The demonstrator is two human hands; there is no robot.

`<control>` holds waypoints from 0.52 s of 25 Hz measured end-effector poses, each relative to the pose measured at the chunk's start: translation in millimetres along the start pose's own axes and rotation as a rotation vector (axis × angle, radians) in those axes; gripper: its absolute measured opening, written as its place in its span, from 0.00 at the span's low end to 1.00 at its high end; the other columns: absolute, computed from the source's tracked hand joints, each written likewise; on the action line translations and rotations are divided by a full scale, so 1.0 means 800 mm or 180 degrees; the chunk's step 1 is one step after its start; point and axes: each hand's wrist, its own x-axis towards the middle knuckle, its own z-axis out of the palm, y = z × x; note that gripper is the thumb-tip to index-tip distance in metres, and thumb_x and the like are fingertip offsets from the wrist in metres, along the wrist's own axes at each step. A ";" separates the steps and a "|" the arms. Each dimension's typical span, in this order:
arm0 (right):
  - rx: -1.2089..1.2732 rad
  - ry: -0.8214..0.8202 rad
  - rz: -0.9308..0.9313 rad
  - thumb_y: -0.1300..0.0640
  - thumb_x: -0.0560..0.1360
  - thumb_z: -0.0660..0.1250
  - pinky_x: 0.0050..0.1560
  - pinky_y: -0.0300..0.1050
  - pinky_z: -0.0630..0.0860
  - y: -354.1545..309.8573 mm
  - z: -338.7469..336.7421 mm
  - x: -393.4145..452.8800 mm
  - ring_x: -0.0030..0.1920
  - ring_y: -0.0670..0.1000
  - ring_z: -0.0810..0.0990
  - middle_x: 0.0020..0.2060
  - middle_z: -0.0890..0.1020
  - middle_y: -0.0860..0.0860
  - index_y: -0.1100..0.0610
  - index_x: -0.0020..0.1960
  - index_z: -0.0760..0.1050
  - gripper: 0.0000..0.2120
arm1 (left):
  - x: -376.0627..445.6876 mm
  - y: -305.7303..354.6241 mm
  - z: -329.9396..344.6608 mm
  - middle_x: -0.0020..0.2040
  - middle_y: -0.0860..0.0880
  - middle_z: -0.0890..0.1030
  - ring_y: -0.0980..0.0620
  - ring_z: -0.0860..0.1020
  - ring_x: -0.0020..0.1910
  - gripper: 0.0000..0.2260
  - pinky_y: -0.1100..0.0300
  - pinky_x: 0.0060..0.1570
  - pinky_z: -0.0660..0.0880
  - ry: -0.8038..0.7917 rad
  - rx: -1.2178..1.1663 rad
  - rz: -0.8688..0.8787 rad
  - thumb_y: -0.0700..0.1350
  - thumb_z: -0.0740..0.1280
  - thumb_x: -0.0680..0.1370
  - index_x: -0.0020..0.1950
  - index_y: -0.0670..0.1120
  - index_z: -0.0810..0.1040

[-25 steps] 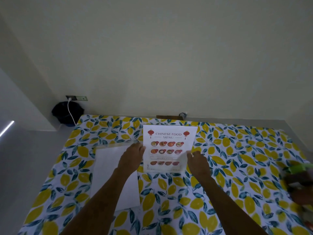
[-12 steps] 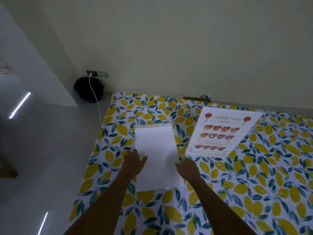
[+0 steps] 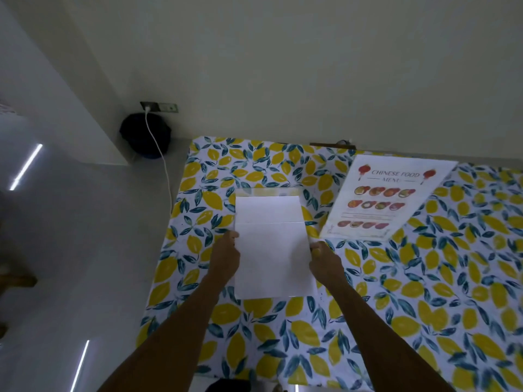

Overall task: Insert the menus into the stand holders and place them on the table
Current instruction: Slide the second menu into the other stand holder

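A clear stand holder (image 3: 271, 244) with a blank white sheet in it lies flat on the lemon-print tablecloth (image 3: 396, 292), near the table's left edge. My left hand (image 3: 225, 257) grips its left edge and my right hand (image 3: 325, 260) grips its right edge, about halfway along. A Chinese food menu (image 3: 387, 198) with red lanterns and rows of dish pictures lies flat to the right of the holder, apart from both hands.
The table's left edge runs just left of the holder, with grey floor beyond. A dark bag (image 3: 145, 134) sits on the floor by the wall, with a white cable (image 3: 164, 171) plugged into a socket (image 3: 159, 106). The wall stands right behind the table.
Both hands left the Chinese food menu and moved left to the holder with the white sheet, then closed on its side edges. The view turned left.
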 end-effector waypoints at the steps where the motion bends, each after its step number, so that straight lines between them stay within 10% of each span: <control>1: 0.0054 0.0084 -0.0212 0.66 0.72 0.61 0.51 0.53 0.75 0.003 -0.006 -0.008 0.56 0.61 0.78 0.56 0.81 0.57 0.54 0.61 0.74 0.20 | -0.004 -0.002 -0.009 0.62 0.38 0.78 0.40 0.76 0.59 0.16 0.53 0.58 0.71 0.0046 0.0098 0.0159 0.34 0.56 0.78 0.63 0.42 0.75; 7: 0.1203 -0.0130 -0.0629 0.72 0.70 0.69 0.33 0.31 0.76 0.031 -0.057 -0.049 0.49 0.53 0.82 0.54 0.83 0.55 0.62 0.58 0.80 0.18 | -0.031 -0.021 -0.050 0.49 0.35 0.82 0.36 0.80 0.50 0.15 0.35 0.53 0.77 -0.0353 -0.1489 0.0022 0.34 0.63 0.67 0.46 0.49 0.84; 13: 0.1686 -0.0018 -0.0994 0.72 0.72 0.68 0.42 0.34 0.81 0.056 -0.086 -0.079 0.46 0.47 0.85 0.56 0.83 0.57 0.64 0.57 0.81 0.14 | -0.067 -0.018 -0.063 0.56 0.37 0.82 0.39 0.80 0.57 0.17 0.40 0.58 0.77 -0.0557 -0.1005 0.0495 0.35 0.70 0.71 0.60 0.39 0.80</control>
